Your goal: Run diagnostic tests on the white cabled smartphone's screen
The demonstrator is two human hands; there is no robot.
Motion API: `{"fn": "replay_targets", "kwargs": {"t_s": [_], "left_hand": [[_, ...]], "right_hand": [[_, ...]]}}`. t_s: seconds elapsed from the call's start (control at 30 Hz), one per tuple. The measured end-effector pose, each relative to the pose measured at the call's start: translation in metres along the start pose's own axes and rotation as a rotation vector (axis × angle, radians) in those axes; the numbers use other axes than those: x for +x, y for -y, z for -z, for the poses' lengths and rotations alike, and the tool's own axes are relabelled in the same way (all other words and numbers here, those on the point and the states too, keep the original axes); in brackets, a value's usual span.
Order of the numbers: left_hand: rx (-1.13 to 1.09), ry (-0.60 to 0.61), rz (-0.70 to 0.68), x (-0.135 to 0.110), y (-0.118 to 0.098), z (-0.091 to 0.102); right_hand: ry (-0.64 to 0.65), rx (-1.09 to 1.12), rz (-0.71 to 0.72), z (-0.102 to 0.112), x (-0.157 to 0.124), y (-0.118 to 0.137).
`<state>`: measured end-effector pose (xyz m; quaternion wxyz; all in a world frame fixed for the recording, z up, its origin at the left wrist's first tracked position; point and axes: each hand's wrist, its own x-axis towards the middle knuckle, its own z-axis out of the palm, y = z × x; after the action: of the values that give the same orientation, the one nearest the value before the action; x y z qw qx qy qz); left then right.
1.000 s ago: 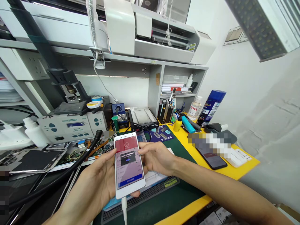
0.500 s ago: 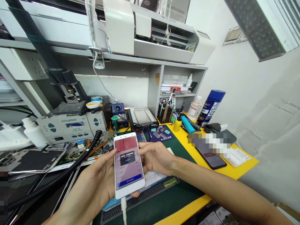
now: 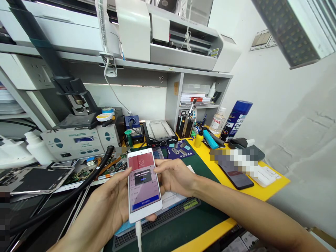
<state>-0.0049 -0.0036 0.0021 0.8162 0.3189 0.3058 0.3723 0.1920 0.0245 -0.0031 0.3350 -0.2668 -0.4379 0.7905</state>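
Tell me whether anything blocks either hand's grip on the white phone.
Nothing visible does: the left hand and right hand both touch the white phone directly. The white cable leaves its lower end, outside both grips.

Hand-held white phone (image 3: 145, 190), tilted, its screen (image 3: 144, 185) lit

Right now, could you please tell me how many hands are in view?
2: the left hand supports the white phone from its left; the right hand touches its right edge.
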Motion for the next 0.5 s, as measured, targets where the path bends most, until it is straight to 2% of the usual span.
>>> {"fn": "replay_targets", "kwargs": {"t_s": [0.5], "left_hand": [[-0.009,0.010,0.013,-0.0006,-0.0001,-0.0007]], "right_hand": [[-0.004,-0.018,-0.006,-0.0003,-0.0006,0.0005]]}}
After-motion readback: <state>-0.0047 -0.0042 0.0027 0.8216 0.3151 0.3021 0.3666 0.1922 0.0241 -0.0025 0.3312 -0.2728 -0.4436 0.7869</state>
